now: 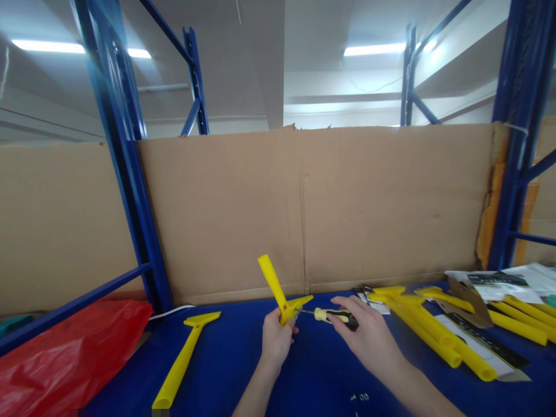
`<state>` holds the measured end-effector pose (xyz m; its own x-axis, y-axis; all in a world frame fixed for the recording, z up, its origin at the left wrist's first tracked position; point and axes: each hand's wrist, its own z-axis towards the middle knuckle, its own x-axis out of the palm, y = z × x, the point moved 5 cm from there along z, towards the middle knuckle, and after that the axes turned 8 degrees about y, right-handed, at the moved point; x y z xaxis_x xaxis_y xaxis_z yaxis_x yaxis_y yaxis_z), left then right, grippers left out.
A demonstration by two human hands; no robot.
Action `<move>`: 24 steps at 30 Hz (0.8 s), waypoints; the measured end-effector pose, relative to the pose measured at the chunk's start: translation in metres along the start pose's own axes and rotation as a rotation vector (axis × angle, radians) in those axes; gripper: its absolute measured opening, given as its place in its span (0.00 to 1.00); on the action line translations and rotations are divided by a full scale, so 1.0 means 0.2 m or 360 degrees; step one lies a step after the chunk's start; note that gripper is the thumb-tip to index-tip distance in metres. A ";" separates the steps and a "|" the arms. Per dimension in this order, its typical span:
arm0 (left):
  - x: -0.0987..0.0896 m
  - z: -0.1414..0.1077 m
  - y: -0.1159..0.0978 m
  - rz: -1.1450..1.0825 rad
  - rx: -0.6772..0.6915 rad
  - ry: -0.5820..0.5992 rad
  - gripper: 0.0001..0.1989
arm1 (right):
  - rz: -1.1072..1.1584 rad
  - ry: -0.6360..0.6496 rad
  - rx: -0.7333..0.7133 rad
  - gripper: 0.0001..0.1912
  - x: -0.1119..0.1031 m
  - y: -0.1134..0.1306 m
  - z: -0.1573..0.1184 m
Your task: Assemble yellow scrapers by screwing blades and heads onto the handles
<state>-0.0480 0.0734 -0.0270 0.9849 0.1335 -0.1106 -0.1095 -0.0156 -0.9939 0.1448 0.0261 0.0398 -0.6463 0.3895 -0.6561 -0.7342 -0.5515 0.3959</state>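
Observation:
A yellow plastic tool with a tubular handle (271, 279) is gripped near its head by my left hand (277, 337), the handle slanting up and to the left. My right hand (364, 327) holds a screwdriver (333, 316) with a cream and black handle. Its shaft points left, and the tip meets the tool's head. A similar yellow tool (181, 359) lies to the left on the blue table (226, 370). Small metal screws (364, 397) lie near the front edge, below my right hand.
Several yellow tools (423, 324) lie at the right, with printed packaging (482, 341) and more yellow handles (519, 328) beyond. A red plastic bag (82, 347) is at the left. Cardboard (369, 208) stands behind the table between blue rack posts (143, 220).

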 end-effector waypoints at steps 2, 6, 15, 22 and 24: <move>0.00 0.00 0.00 0.0013 0.0011 0.0001 0.08 | -0.0009 -0.0006 0.0108 0.11 0.00 -0.02 0.00; 0.00 0.00 0.00 0.0017 0.0018 -0.0036 0.07 | 0.0067 0.0002 0.0218 0.14 -0.01 -0.02 0.00; -0.02 0.01 0.02 -0.0011 0.0019 -0.0108 0.05 | 0.0233 0.0214 0.0192 0.16 0.02 -0.01 0.00; -0.01 0.03 0.04 0.0163 0.0144 -0.0053 0.06 | 0.0074 0.0187 0.0388 0.19 -0.02 -0.02 0.01; -0.01 0.03 0.04 0.0171 0.0136 -0.0077 0.06 | 0.0108 0.0144 0.0364 0.16 -0.01 0.00 0.00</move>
<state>-0.0523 0.0793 -0.0352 0.9594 0.1834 -0.2142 -0.2270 0.0517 -0.9725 0.1467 0.0253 0.0406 -0.6821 0.2839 -0.6739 -0.7243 -0.3890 0.5693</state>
